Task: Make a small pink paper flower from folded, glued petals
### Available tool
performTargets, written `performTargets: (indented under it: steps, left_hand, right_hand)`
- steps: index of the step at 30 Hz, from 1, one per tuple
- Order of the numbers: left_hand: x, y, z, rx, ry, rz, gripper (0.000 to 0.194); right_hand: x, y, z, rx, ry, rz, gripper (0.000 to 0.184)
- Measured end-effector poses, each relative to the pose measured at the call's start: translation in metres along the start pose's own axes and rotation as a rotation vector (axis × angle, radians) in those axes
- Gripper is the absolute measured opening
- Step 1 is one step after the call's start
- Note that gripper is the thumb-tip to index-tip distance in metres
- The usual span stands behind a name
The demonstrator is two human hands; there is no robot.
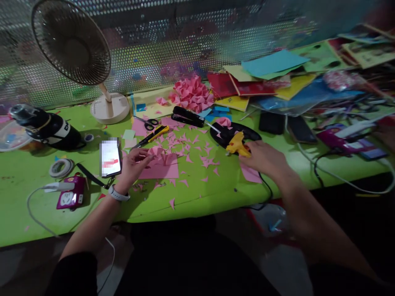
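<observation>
My left hand [136,164] pinches a small folded pink paper piece [156,152], just over a sheet of pink paper [163,167]. My right hand [265,158] is closed around a yellow hot glue gun [237,144], which is at a black oval stand [230,130]; whether it rests on it I cannot tell. A curled pink paper piece [223,121] lies on the stand's far side. Another pink sheet [250,173] shows partly under my right hand. Pink paper scraps [179,142] are scattered between my hands.
Beyond the scraps lie scissors [151,124], a yellow cutter [159,132], a black stapler [187,116] and a heap of pink paper pieces [194,96]. A lit phone [110,158], bottle [52,128] and fan [109,107] stand left. Coloured paper [274,63] and cables [339,172] fill the right.
</observation>
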State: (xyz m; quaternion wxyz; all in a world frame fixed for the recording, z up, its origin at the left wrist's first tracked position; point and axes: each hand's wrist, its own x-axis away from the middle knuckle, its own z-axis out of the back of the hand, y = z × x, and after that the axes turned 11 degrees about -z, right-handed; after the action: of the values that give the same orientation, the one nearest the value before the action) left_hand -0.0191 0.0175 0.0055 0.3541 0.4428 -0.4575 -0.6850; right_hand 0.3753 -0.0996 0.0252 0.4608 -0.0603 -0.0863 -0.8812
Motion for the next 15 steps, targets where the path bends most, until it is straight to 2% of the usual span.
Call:
performTargets:
  steps: [5, 10, 15]
  left_hand:
    - [0.000, 0.002, 0.001, -0.024, -0.013, -0.020, 0.030]
    - [0.001, 0.004, 0.002, -0.036, -0.050, -0.033, 0.025]
    - [0.002, 0.002, 0.001, -0.021, -0.032, -0.043, 0.025]
  right_hand:
    - [-0.007, -0.011, -0.008, -0.011, 0.046, -0.009, 0.043]
    - [-0.010, -0.010, -0.015, -0.102, 0.082, -0.018, 0.042]
    - [-0.007, 0.002, -0.019, -0.358, 0.231, -0.207, 0.036]
